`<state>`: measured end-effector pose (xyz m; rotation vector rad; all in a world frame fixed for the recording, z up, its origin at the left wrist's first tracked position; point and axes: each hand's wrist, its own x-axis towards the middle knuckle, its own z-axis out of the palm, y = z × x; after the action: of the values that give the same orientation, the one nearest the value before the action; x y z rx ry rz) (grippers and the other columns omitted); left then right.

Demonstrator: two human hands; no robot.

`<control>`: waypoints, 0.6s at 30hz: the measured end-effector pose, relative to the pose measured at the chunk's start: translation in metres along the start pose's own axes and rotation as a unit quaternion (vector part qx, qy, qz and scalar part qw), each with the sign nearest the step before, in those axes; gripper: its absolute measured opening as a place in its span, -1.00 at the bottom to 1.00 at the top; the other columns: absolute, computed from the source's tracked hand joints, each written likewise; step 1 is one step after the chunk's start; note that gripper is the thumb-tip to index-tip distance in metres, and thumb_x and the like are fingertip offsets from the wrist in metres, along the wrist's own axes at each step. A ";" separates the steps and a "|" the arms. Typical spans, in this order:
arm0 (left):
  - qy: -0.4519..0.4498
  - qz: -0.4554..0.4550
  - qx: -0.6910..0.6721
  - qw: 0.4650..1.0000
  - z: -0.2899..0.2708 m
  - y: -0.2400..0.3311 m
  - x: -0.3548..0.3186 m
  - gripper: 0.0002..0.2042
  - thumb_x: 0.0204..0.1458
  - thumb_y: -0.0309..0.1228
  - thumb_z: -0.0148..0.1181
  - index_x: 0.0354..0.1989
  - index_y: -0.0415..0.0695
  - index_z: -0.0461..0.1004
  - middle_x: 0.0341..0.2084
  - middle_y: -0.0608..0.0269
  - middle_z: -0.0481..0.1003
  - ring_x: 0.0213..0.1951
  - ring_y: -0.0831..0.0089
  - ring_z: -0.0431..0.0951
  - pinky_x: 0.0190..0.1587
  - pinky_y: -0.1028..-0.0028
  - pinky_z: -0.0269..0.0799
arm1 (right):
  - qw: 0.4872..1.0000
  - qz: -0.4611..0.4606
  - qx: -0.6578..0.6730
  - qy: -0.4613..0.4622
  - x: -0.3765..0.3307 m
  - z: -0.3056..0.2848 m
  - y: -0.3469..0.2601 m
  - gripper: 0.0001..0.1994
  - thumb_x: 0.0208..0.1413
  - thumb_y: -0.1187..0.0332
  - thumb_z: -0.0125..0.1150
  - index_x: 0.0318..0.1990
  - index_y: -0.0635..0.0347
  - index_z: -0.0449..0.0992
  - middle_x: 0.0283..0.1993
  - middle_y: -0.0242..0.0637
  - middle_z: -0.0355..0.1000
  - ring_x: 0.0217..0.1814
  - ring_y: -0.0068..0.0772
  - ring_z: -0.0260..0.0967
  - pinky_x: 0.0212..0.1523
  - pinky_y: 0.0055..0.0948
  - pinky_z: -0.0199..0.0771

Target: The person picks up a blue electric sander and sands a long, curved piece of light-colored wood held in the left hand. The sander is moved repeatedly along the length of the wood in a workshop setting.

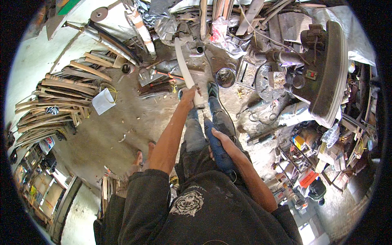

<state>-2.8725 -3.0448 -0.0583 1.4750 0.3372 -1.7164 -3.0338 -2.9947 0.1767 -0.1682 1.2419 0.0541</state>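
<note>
At the far left, a large stack of curved wooden strips point(61, 96) is piled along the wall. Just right of it, a white sheet point(103, 101) is laid on the floor point(104, 141), and farther away a small round tin point(127, 68) is placed beside the wood. Nearer, the bare feet point(139, 157) of another person are seen at the left of the wearer's arm. On the far floor near the middle, hand tools point(169, 74), one with orange on its handle, are laid together.

At the centre, a long, pale, slightly curved piece point(183, 63) is held by the left hand point(189, 95); its near part is closely wrapped by the fingers, and its length is pointed away toward the far side. At its near end, a dark opening is shown. The bit of a blue power tool point(218, 151) is aimed at this end; whether the two are touching cannot be told. The tool's body is gripped by the right hand point(223, 141), with the thumb laid along its top.

Farther right, a round bucket point(225, 77) is set beyond a shoe point(212, 90). At the far right, a large grey machine point(328, 77) is stood beside a round metal disc point(263, 87). Nearer on the right, an orange box point(307, 178) is surrounded by mixed clutter point(326, 155).
</note>
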 end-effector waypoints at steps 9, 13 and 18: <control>-0.006 0.015 -0.016 1.000 0.002 0.001 -0.006 -0.85 0.10 -0.45 0.04 -0.29 -0.27 0.26 -0.53 0.20 0.35 -0.61 0.48 0.37 -0.58 0.45 0.44 | 1.000 0.002 -0.001 0.006 0.011 -0.002 -0.001 -0.53 0.16 -0.10 -0.14 -0.35 0.19 0.33 -0.59 -0.27 0.36 -0.70 -0.44 0.35 -0.70 -0.50 0.37; -0.021 0.002 -0.082 0.996 0.004 0.000 -0.005 -0.84 0.11 -0.42 0.03 -0.27 -0.23 0.24 -0.53 0.20 0.34 -0.62 0.46 0.37 -0.59 0.45 0.44 | 1.000 0.002 -0.006 0.007 0.011 0.001 -0.005 -0.52 0.15 -0.12 -0.12 -0.37 0.19 0.34 -0.61 -0.29 0.36 -0.70 -0.44 0.35 -0.70 -0.51 0.37; 0.019 0.008 -0.076 0.997 0.010 -0.004 -0.010 -0.85 0.15 -0.38 -0.01 -0.24 -0.17 0.20 -0.54 0.20 0.34 -0.62 0.46 0.36 -0.60 0.44 0.44 | 1.000 0.007 -0.001 0.016 0.010 0.006 -0.006 -0.51 0.13 -0.14 -0.11 -0.38 0.18 0.36 -0.62 -0.29 0.36 -0.71 -0.43 0.34 -0.70 -0.50 0.37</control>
<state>-2.8827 -3.0450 -0.0475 1.3964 0.4647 -1.6154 -3.0245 -3.0001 0.1699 -0.1629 1.2746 0.0657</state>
